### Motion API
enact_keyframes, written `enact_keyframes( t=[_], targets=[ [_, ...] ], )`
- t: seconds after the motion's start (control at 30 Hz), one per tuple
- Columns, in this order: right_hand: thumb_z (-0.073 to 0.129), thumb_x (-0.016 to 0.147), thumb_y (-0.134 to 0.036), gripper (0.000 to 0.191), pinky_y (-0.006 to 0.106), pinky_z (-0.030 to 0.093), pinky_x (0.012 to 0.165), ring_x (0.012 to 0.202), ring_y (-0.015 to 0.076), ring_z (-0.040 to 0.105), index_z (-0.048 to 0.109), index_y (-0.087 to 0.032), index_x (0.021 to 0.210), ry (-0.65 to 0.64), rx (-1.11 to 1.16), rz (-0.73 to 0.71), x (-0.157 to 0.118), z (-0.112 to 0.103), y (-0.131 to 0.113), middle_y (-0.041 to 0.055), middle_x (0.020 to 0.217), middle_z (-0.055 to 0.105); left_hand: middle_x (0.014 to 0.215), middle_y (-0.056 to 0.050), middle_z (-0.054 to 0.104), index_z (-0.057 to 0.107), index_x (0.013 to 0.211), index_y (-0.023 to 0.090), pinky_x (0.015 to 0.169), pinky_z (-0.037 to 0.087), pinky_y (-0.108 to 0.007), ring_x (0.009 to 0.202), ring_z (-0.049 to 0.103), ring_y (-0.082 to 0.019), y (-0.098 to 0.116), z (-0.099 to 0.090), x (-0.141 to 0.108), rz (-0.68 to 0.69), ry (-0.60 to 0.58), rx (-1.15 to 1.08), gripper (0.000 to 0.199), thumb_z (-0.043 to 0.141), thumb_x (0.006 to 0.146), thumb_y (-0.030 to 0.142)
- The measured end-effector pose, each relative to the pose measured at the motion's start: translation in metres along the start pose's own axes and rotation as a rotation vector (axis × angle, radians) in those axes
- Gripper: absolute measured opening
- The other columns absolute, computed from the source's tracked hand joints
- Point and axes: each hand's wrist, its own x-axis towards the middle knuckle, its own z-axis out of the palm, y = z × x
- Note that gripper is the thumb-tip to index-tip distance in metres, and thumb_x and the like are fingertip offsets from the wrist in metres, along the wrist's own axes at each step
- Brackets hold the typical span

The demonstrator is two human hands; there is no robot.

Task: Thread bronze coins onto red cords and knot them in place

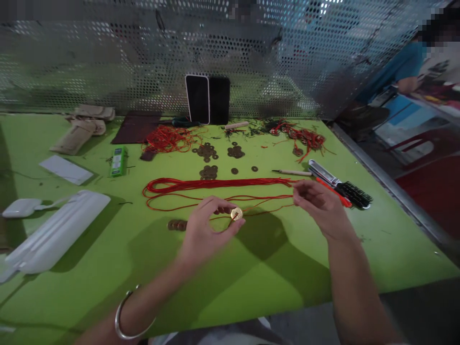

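Between the thumb and fingers of my left hand (212, 223) is a round gold-coloured coin (236, 213) with a hole, held upright above the table. A thin red cord runs through the coin and stretches toward my right hand (319, 206), whose fingertips are pinched on red cord at the right. Behind both hands lies a long bundle of red cords (215, 183), looped at its left end. Just left of my left hand, a short row of overlapping coins (177, 225) rests on the green surface, partly hidden by the hand.
Piles of coins (206, 152) lie farther back, near a tangle of red cord (168, 139) and knotted red pieces (309, 139). A hairbrush (354, 193) is at right; a white lamp-like device (57, 235) at left. Phones (197, 99) lean on the perforated panel. Another person sits far right.
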Motion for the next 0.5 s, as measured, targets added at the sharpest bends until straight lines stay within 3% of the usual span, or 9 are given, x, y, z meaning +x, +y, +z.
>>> enact_keyframes(
  t=[0.1,0.2,0.3,0.5],
  targets=[
    [0.071,0.072,-0.034,0.028,0.028,0.053,0.067,0.076,0.0158,0.059,0.063,-0.021,0.096,0.101,-0.046,-0.012,-0.002,-0.016,0.010,0.0041,0.083,0.061,0.081,-0.002,0.067,0.064,0.088,0.016,0.065,0.055,-0.028,0.073,0.062,-0.014,-0.003,-0.001,0.000,0.064,0.003,0.077,0.018,0.071,0.074,0.024],
    [0.070,0.073,-0.036,0.029,0.029,0.052,0.065,0.076,0.0171,0.059,0.062,-0.021,0.096,0.120,-0.108,0.021,-0.011,-0.028,0.020,0.0049,0.082,0.060,0.081,-0.003,0.069,0.064,0.089,0.015,0.066,0.055,-0.032,0.074,0.063,-0.016,-0.007,-0.001,-0.002,0.176,-0.009,0.203,0.020,0.071,0.073,0.024],
    [0.066,0.075,-0.036,0.030,0.028,0.051,0.062,0.075,0.0174,0.059,0.060,-0.020,0.099,0.034,-0.208,0.063,-0.024,-0.035,0.028,0.0058,0.082,0.060,0.082,-0.004,0.070,0.064,0.089,0.015,0.066,0.055,-0.034,0.075,0.064,-0.018,-0.012,-0.002,-0.005,0.250,-0.049,0.300,0.019,0.070,0.073,0.022],
    [0.055,0.077,-0.029,0.024,0.029,0.049,0.063,0.069,0.0169,0.059,0.059,-0.020,0.098,-0.190,-0.524,0.134,-0.037,-0.036,0.031,0.0040,0.079,0.062,0.087,-0.005,0.070,0.064,0.091,0.016,0.070,0.056,-0.038,0.080,0.064,-0.020,-0.022,-0.005,-0.011,0.190,-0.177,0.341,0.018,0.066,0.074,0.021]
  ],
)
